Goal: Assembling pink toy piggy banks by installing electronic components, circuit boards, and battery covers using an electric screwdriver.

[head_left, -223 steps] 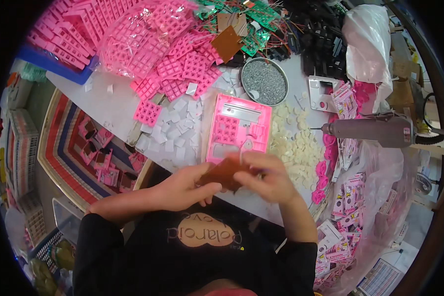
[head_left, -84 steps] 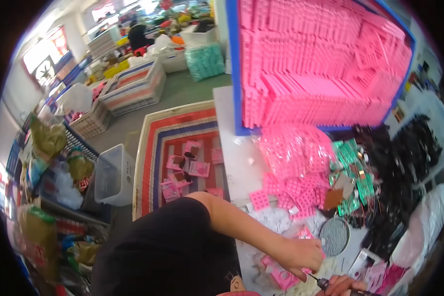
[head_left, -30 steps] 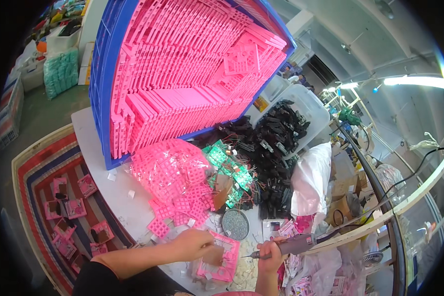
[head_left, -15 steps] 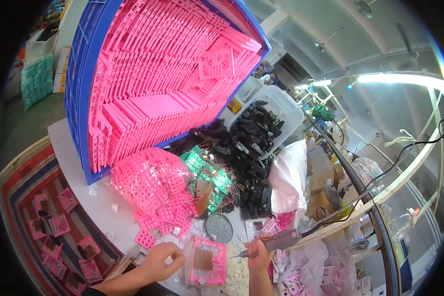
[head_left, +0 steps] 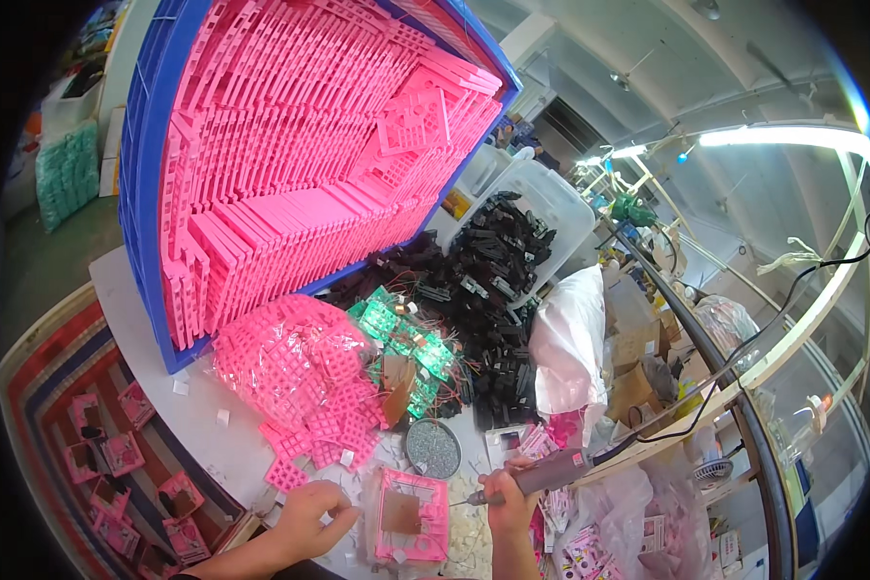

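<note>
Right up close, your left hand [head_left: 309, 527] hangs just left of the work, loosely curled, thumb standing off the fingers and nothing to be seen in it; your right hand [head_left: 510, 503] is wrapped round the powered driver [head_left: 551, 471], bit pointing left. Between them, on the tabletop [head_left: 188, 425], lies the pink casing [head_left: 433, 522] with the brown board [head_left: 399, 513] on it, and the bit's tip is just beside the casing's right edge. You look to be at the fastening step, at a pause in it; the next move seems to call for a screw on that bit and a steadying left hand. And here's the change: a second ago that left hand was at the brown board, and now it's off and clear of it, while the driver has come in closer to the casing. Just beyond sits the round tin [head_left: 460, 452] of small grey metal pieces, with pink keypads [head_left: 353, 414] to its left. Farther out, green circuit boards [head_left: 425, 358] tangle with wires, a heap of black parts [head_left: 498, 251] behind them, and there's the tilted blue crate [head_left: 147, 193], packed with pink panels [head_left: 290, 227].
</note>
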Demonstrator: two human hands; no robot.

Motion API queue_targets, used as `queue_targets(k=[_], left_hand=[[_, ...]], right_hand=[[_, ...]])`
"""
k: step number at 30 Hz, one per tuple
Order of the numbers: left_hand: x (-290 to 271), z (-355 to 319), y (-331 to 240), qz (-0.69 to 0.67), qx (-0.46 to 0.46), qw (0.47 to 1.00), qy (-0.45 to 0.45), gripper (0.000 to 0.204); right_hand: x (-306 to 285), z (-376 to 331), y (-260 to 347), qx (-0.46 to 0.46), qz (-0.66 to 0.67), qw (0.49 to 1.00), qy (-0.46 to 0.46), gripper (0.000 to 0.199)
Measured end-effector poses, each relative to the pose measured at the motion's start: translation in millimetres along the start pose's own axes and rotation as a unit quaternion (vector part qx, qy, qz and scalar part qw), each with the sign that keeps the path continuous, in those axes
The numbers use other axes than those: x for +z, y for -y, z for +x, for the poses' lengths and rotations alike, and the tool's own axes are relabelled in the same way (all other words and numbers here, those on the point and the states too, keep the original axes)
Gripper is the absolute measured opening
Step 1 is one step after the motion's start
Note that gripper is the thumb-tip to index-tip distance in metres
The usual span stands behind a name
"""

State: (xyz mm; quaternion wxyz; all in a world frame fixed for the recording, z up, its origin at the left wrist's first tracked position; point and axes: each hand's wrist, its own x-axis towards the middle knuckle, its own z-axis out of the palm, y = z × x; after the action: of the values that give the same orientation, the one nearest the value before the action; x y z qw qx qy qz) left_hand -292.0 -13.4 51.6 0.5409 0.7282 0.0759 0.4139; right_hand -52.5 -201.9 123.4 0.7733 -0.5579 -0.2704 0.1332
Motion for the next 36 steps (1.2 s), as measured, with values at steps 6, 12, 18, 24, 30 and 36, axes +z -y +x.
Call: queue_targets(k=[6,12,18,24,30,36], left_hand=[[-1,-2,8,0.034,0.045,0.998,0.039,0.019],[11,10,-6,0.0,0.036,0.999,0.011,0.013],[26,15,3,0.1,0.023,0.988,0.112,0.015],[64,14,18,0.177,0.059,0.948,0.258,0.02],[80,20,27,0.269,0.135,0.876,0.376,0.015],[84,18,21,0.317,0.094,0.855,0.4,0.011]], right_hand=[[-3,-1,0,0.002,-0.004,1.0,0.004,0.034],[-5,-3,0,-0.009,0.011,1.0,0.013,0.031],[-10,5,-3,0.006,-0.005,1.0,-0.002,0.022],[1,6,-10,-0.029,0.055,0.993,0.101,0.021],[2,0,-42,-0.02,0.108,0.986,0.129,0.025],[9,-10,-59,0.01,0.032,0.986,0.164,0.024]])
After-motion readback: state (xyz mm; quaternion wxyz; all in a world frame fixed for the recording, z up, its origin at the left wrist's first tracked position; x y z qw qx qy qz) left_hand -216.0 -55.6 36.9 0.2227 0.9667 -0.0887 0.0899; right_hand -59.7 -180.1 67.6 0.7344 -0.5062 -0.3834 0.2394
